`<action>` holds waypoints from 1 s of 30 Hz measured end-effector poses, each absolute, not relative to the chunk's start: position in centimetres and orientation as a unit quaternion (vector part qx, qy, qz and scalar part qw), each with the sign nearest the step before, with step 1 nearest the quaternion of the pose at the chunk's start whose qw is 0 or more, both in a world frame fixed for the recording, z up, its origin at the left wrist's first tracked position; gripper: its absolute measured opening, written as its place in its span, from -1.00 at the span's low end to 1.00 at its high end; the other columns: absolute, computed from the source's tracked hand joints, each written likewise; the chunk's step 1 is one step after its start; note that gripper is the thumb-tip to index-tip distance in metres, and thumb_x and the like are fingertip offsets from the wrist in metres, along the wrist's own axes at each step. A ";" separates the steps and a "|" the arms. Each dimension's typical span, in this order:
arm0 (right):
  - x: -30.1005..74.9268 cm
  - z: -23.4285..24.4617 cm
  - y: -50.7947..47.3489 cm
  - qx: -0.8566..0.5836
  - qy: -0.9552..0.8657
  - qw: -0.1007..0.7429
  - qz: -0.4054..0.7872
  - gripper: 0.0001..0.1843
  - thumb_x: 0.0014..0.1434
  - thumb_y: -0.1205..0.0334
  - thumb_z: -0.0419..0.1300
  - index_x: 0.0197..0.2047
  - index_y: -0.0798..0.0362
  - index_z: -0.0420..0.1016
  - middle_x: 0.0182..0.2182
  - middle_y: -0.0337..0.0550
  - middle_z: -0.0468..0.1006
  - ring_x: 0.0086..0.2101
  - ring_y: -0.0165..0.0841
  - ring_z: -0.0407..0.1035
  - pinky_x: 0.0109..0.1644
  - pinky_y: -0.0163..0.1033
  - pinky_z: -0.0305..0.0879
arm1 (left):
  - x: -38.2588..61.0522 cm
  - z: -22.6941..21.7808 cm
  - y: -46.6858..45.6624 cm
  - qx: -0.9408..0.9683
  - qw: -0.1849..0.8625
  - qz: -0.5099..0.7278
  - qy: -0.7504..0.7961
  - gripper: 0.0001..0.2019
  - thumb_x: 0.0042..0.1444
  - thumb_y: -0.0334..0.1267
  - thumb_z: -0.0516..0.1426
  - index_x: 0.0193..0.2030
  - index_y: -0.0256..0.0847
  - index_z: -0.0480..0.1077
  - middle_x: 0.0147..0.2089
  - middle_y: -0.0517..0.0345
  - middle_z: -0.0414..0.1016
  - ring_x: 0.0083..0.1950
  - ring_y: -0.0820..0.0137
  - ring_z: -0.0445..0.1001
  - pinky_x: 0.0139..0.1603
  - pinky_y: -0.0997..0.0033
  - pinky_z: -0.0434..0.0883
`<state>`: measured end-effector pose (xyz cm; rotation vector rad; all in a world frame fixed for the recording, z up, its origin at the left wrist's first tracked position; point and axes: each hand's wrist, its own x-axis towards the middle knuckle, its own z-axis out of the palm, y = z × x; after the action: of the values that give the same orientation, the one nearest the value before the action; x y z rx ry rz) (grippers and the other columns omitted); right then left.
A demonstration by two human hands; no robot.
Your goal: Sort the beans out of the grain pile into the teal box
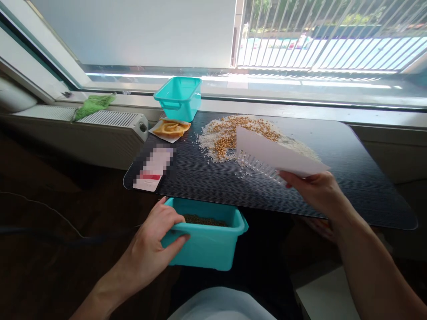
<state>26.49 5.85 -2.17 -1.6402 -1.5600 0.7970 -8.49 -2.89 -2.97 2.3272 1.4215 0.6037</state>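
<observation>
My left hand (pixel 156 242) grips the left rim of a teal plastic bin (pixel 208 244) held below the near edge of the black table (pixel 350 178). Small dark grains lie inside the bin. My right hand (pixel 316 189) holds a white slotted scoop (pixel 267 155) by its right end, tilted over a heap of yellow beans mixed with white rice (pixel 230 133) on the table. The scoop's slotted lower edge rests at the heap's near side, and a few grains lie scattered under it.
A second teal bin (pixel 180 95) stands at the table's far left by the window. Next to it lies an orange packet (pixel 171 128) on paper. A pink-white card (pixel 154 171) sits near the left edge. A radiator with a green cloth (pixel 93 104) is left.
</observation>
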 end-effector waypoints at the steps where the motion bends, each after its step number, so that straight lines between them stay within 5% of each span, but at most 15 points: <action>1: 27.3 -2.3 5.9 -0.666 -0.582 0.369 0.286 -0.74 -0.10 0.03 0.30 -0.62 0.03 0.48 -0.62 -0.21 0.51 -0.52 -0.32 0.39 -0.47 -0.28 0.30 | -7.7 -2.8 -2.9 0.825 0.186 0.209 0.491 -0.91 0.12 -0.36 0.12 -0.22 -0.15 0.31 -0.28 0.23 0.39 -0.12 0.36 0.37 0.34 0.05 0.03; 17: 27.9 -2.8 5.9 -0.639 -0.626 0.350 0.278 -0.71 -0.01 0.03 0.22 -0.48 0.11 0.57 -0.63 -0.24 0.49 -0.57 -0.36 0.36 -0.53 -0.31 0.23 | -2.9 -2.3 -2.7 0.843 0.244 0.208 0.432 -0.91 0.09 -0.40 0.10 -0.27 -0.16 0.30 -0.31 0.22 0.40 -0.15 0.37 0.37 0.35 -0.05 0.01; 30: 27.9 -2.3 4.6 -0.661 -0.599 0.346 0.289 -0.68 -0.02 0.05 0.25 -0.65 0.07 0.44 -0.68 -0.26 0.44 -0.60 -0.39 0.31 -0.53 -0.32 0.21 | -3.1 -2.6 -2.3 0.831 0.259 0.201 0.449 -0.90 0.08 -0.39 0.10 -0.25 -0.16 0.32 -0.28 0.21 0.41 -0.11 0.35 0.38 0.36 -0.05 0.00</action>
<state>27.93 4.57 -2.25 -1.7168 -1.5558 0.7514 -3.08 -2.27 -2.65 2.2524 1.2167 0.5438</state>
